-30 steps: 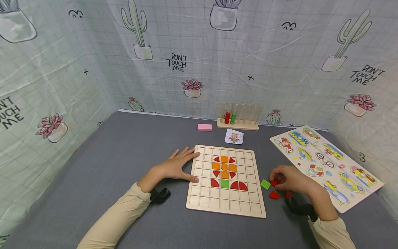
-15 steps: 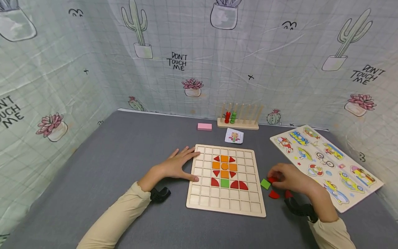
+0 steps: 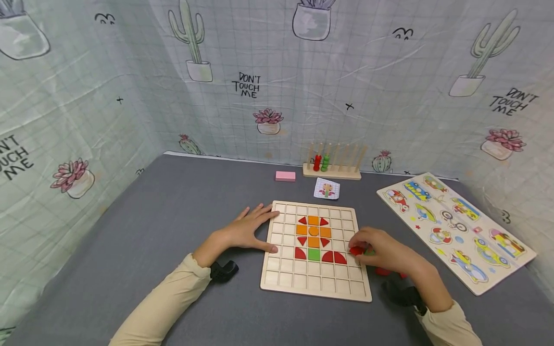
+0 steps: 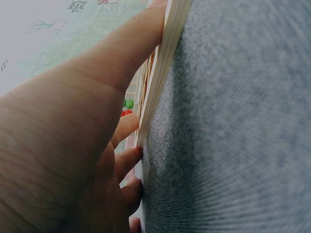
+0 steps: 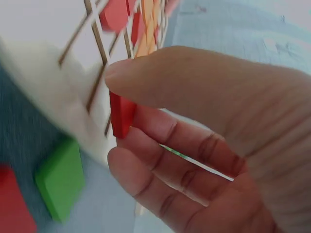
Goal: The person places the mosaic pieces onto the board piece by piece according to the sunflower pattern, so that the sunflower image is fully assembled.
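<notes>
My left hand (image 3: pixel 244 231) rests with spread fingers on the left edge of a wooden grid board (image 3: pixel 303 278), its thumb lying on the board's surface. Between thumb and fingers my right hand (image 3: pixel 385 251) pinches a red block (image 5: pixel 121 114), held over the board's right edge. On the grid sits a pattern: orange squares (image 3: pixel 313 220) around an orange disc (image 3: pixel 313 231), small red triangles (image 3: pixel 324 221), a green square (image 3: pixel 313 254) and red quarter-circle blocks (image 3: pixel 300 253). Below the right hand on the table lie a loose green square (image 5: pixel 60 179) and a red block (image 5: pixel 12 201).
Behind the board lie a pattern card (image 3: pixel 326 189) and a pink block (image 3: pixel 285 177). A wooden peg rack (image 3: pixel 332 172) with red and green beads stands by the patterned cloth backdrop (image 3: pixel 216 120). To the right is a vehicle picture puzzle board (image 3: pixel 454 230).
My right hand has picked the red block up from the loose pieces and moved left with it to the board's right edge. The left hand stays in place.
</notes>
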Demonstrator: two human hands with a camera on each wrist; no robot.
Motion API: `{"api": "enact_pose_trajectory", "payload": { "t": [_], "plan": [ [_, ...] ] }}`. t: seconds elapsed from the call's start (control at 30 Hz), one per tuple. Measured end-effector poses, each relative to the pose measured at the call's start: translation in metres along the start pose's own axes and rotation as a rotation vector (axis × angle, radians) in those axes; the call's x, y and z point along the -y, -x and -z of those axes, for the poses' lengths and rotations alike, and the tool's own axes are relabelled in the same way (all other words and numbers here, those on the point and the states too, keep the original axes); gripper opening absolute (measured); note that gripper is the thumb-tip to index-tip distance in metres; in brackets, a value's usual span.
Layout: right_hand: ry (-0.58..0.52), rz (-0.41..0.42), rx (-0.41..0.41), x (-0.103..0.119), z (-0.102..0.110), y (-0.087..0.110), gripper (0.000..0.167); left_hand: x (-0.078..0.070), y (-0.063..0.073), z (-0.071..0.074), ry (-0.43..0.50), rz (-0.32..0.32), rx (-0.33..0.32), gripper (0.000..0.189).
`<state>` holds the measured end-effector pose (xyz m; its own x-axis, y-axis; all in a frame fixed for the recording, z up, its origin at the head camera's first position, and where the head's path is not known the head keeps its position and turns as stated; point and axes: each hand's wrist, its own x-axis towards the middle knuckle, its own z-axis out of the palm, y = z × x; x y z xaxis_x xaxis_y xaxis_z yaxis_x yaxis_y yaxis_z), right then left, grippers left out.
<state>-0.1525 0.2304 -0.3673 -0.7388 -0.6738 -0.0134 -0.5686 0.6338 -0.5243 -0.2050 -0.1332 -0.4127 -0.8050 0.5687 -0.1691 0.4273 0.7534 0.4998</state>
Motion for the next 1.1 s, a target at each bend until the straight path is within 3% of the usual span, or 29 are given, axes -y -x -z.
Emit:
{"api": "enact_pose_trajectory", "payload": {
  "t": [0.43,1.1],
  "plan": [
    [-0.007,0.056,0.063,0.024,-0.018,-0.035,0.017,0.0,0.001,0.003,0.003,-0.013,-0.002,0.099],
    [0.056,0.223,0.056,0.057,-0.05,-0.087,0.016,0.0,0.002,0.004,-0.011,-0.017,0.001,0.097]
  ]
}}
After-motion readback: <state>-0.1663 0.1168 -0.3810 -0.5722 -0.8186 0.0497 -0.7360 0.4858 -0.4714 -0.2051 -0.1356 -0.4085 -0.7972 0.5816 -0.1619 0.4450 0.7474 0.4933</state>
